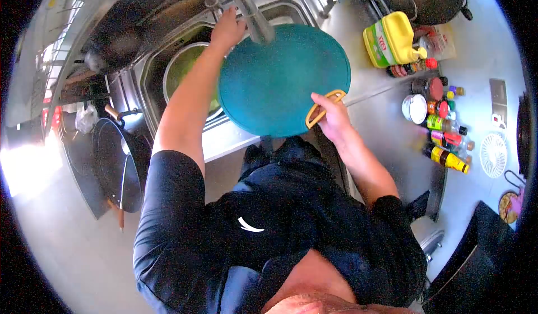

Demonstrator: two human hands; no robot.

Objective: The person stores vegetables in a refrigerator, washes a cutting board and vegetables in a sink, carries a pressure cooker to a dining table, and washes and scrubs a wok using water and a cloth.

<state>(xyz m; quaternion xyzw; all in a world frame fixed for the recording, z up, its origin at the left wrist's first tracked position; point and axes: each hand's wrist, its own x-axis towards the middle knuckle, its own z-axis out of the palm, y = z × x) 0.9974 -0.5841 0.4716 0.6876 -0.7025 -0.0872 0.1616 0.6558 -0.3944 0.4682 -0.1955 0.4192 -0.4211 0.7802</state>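
A round teal cutting board (283,81) with a yellow-orange handle is tilted over the right part of the sink, below the curved faucet spout (259,25). My right hand (332,115) is closed round that handle, thumb on top. Stretched forward past the board, my left hand (228,29) is at the faucet handle (213,3) beside the spout, its fingers curled against it and partly hidden. Under my left forearm, a round metal basin (178,70) with something greenish inside sits in the left sink bowl (147,84).
Right of the sink, the steel counter (375,129) bears a yellow jug (392,39), a white tub (414,109) and several bottles (448,158). A dark wok (115,163) lies at the left. A small white fan (493,154) stands at the far right.
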